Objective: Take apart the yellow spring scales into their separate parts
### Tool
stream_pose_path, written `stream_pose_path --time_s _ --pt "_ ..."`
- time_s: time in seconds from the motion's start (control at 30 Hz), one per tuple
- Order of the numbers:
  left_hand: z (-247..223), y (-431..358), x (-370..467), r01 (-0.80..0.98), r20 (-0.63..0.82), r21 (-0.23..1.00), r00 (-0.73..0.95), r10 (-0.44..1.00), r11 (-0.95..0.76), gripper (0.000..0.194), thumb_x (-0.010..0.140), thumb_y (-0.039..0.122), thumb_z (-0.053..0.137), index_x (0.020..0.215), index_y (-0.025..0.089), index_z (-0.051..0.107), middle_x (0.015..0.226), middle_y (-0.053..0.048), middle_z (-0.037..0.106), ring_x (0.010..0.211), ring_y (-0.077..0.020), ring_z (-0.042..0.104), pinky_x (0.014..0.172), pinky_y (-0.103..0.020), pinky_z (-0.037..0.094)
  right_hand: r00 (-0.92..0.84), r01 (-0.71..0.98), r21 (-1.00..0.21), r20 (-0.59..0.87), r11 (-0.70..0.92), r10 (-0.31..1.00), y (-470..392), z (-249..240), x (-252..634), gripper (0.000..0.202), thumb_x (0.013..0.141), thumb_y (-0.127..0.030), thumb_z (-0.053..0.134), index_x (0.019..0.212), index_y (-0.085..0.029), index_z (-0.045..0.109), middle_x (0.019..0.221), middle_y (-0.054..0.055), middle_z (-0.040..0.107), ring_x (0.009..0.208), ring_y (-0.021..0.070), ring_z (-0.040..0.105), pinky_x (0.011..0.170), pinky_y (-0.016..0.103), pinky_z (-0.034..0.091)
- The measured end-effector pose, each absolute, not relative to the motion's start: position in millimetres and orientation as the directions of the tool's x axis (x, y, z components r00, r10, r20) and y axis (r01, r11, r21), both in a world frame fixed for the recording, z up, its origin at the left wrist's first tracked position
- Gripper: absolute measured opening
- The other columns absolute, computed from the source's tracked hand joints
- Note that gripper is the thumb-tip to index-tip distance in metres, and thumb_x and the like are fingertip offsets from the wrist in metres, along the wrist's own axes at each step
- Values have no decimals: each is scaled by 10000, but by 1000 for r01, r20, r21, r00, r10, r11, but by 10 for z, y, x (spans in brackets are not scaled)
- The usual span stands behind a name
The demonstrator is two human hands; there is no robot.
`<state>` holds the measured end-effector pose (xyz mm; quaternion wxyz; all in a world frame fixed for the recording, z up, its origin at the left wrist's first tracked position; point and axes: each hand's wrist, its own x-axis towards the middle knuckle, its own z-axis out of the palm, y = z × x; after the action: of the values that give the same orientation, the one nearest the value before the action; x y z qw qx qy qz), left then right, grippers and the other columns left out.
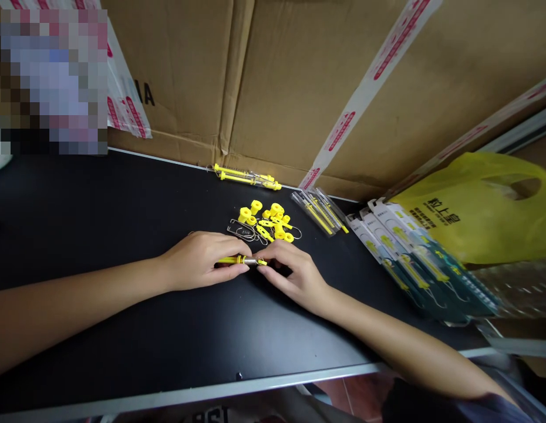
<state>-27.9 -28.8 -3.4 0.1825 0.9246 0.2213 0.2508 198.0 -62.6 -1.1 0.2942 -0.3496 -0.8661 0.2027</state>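
Over the black table, my left hand [206, 258] grips a yellow rod [229, 259] between thumb and fingers; a metal spring [250, 261] sits at the rod's right end. My right hand [295, 267] pinches a small yellow end piece [262, 262] at the spring's tip. Both parts look like those of a tubular spring scale. Just beyond the hands lies a loose pile of yellow plastic caps [277, 210] and flat yellow pieces [265, 234], with bent wire hooks [246, 232] among them. Fingers hide part of the rod.
Several yellow rods with springs [246, 177] lie along the table's back edge. Clear tubes [317, 211] with yellow strips lie right of them. Printed boxes [405, 252] and a yellow plastic bag [475, 205] stand at the right. A large cardboard box [290, 88] walls off the back.
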Motion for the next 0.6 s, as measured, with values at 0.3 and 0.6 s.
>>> stream_pose_path --time_s 0.3,0.6 --pt "-48 -321 -243 427 385 345 748 541 -836 195 896 209 379 992 192 548 903 0 644 793 -124 601 745 -233 404 -569 447 -613 368 652 735 -604 -55 1994 101 909 -227 464 853 -188 538 806 35 560 740 144 523 705 293 443" --pt "-67 -324 -244 426 367 265 785 499 -865 231 941 286 356 1003 198 561 882 -1 622 762 -115 578 705 -232 386 -611 506 -546 319 668 724 -620 -66 2016 191 943 -195 333 1059 -204 485 932 66 594 840 164 560 757 295 457"
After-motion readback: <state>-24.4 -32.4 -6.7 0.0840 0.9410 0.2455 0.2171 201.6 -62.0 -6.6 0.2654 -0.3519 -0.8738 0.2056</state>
